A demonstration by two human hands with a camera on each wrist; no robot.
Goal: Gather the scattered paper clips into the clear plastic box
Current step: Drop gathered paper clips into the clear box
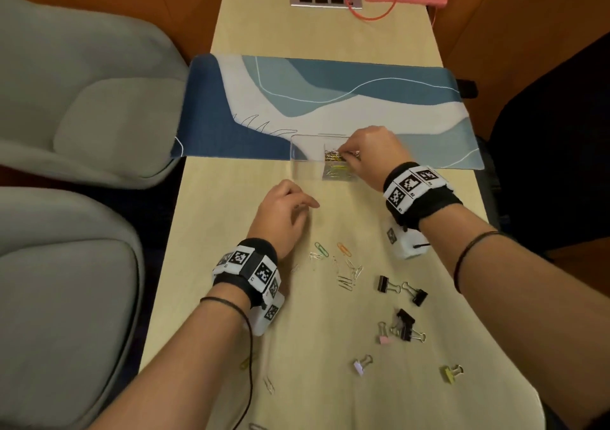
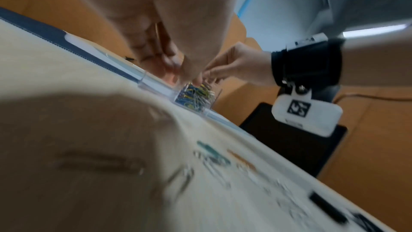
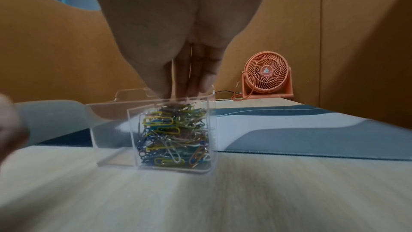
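Clear plastic box [image 1: 307, 162], two compartments side by side, sits mid-frame in the head view at the near edge of the blue-and-white patterned desk mat [image 1: 330, 99]; its right compartment holds a heap of coloured wire paper clips [image 3: 176, 135]. Right hand [image 1: 376, 155] hangs over that compartment, fingertips [image 3: 189, 87] bunched together and pointing down onto the heap; whether they pinch a clip, I cannot tell. Left hand [image 1: 284, 215] rests on the pale wooden table [image 1: 231, 198] just below the box, fingers loosely curled, holding nothing visible. Loose paper clips [image 1: 343, 267] lie below it toward lower centre, just beside the left wrist, so the left hand is nearer. Black binder clips [image 1: 401, 289] lie lower right.
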